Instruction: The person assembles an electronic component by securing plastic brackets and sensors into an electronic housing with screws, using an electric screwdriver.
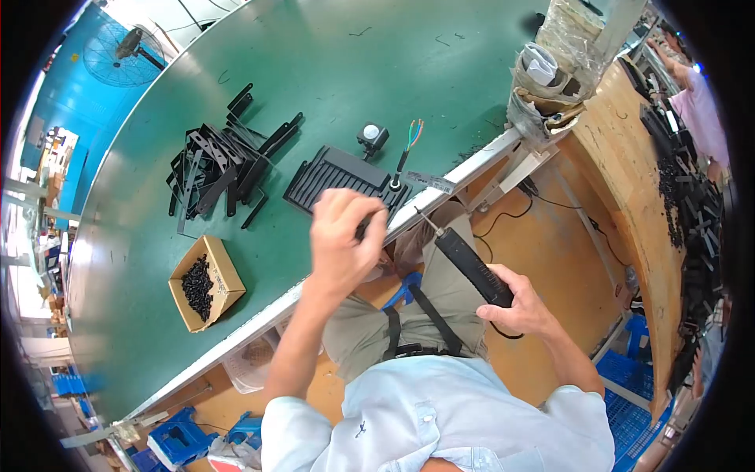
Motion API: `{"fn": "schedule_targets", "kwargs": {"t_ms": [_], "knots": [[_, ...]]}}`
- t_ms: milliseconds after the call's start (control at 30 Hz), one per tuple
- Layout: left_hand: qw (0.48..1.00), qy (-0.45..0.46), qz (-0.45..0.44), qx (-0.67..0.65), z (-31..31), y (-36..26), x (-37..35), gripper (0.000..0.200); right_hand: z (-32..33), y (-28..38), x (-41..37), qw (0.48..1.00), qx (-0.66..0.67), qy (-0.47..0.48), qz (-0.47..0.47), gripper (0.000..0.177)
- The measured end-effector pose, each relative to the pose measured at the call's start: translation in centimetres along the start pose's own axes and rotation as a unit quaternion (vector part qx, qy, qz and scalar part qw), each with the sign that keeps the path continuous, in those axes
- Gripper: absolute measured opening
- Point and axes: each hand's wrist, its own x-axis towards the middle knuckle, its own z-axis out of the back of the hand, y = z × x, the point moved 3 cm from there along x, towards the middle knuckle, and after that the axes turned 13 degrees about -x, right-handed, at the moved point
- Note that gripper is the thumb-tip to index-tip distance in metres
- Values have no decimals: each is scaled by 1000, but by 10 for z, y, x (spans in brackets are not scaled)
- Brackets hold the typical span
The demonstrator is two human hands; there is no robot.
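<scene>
My left hand (342,236) is at the table's near edge, over the front of a black finned lamp housing (334,177). Its fingers are curled closed around something dark that I cannot make out. A small motion sensor (373,138) with a round white lens is attached at the housing's far side. From its right end rises a short black cable (399,167) with bare coloured wires. Past the table edge, over my lap, my right hand (515,303) grips a black electric screwdriver (474,267), its bit pointing up and left towards the housing.
Left of the housing lies a pile of black metal brackets (216,165). A cardboard box (228,271) of small black screws (197,289) stands nearer me. A plastic-wrapped holder (543,94) is at the table's right end. On the far right, a wooden bench (621,157) carries more black parts.
</scene>
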Motion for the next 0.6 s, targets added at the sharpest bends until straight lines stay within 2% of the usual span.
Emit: {"fn": "schedule_targets", "kwargs": {"t_ms": [67, 133, 367, 600], "knots": [[999, 1, 34, 1, -24, 20, -8, 9, -4, -1, 6, 1000, -6, 12, 5, 73], [999, 1, 24, 28, -31, 26, -14, 11, -5, -4, 12, 1000, -11, 17, 16, 73], [998, 19, 13, 62, -29, 28, -21, 16, -8, -7, 22, 998, -16, 55, 15, 73], [999, 19, 19, 35, -26, 30, -22, 15, -15, -9, 28, 999, -8, 43, 31, 74]]}}
